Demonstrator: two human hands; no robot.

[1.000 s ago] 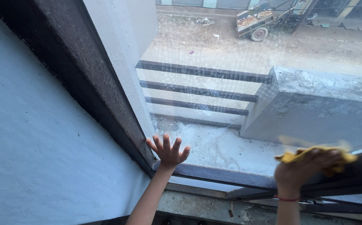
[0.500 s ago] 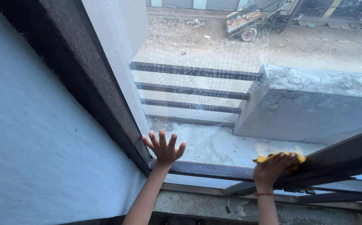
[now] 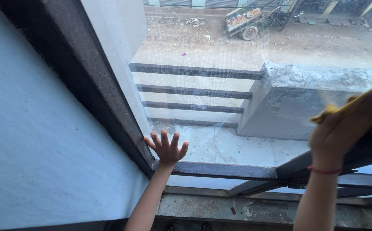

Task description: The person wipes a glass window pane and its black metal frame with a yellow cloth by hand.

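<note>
My left hand (image 3: 165, 147) is pressed flat on the window glass (image 3: 203, 90), fingers spread, at the lower left corner of the pane beside the dark frame (image 3: 87, 85). My right hand (image 3: 348, 124) is blurred at the right edge and is closed over a yellow cloth (image 3: 335, 110) held against the glass, just above a dark sash bar (image 3: 323, 160). A thin red band sits on that wrist.
A pale blue wall (image 3: 32, 141) fills the left. A worn sill (image 3: 246, 209) runs below the frame. Through the glass I see a grey concrete parapet (image 3: 305, 94), steps with dark bars, a dirt street and a cart (image 3: 246, 21).
My right hand with the yellow cloth has swept up and to the right across the glass. The left hand has stayed planted on the pane. The view has shifted slightly.
</note>
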